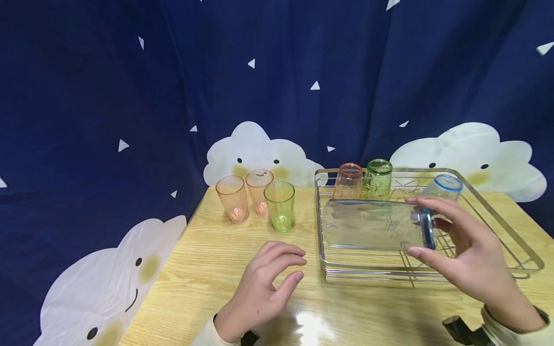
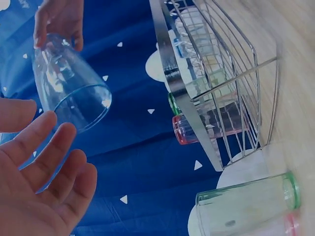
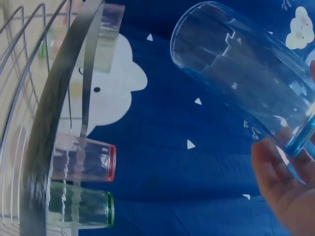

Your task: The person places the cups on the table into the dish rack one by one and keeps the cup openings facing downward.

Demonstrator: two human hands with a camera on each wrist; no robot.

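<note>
Your right hand (image 1: pixel 472 254) pinches the clear blue glass (image 1: pixel 372 225) by its thick base, thumb on one side and fingers on the other. The glass lies sideways, mouth toward your left hand (image 1: pixel 268 283), which is bare of any load, its fingers loosely bent and thumb apart from them. From your head, the glass seems to lie right across the wire rack (image 1: pixel 499 218); your left wrist view shows it in the air, apart from the wires. That same view makes your left fingertips overlap its rim (the head view shows a gap there). Your right wrist view brings out the deep blue of the base, with fingertips against it.

In the rack, a red-ended glass (image 1: pixel 347 185), a green-ended glass (image 1: pixel 378 180) and a blue-ended glass (image 1: pixel 447 185) stand base up. Left of it, two orange glasses (image 1: pixel 232 199) and a green glass (image 1: pixel 280 206) stand upright, close together.

Beneath is a pale wood-grain table (image 1: pixel 203 259), a bright reflection near you. Behind hangs a navy curtain (image 1: pixel 277 72) with white triangles and smiling clouds.
</note>
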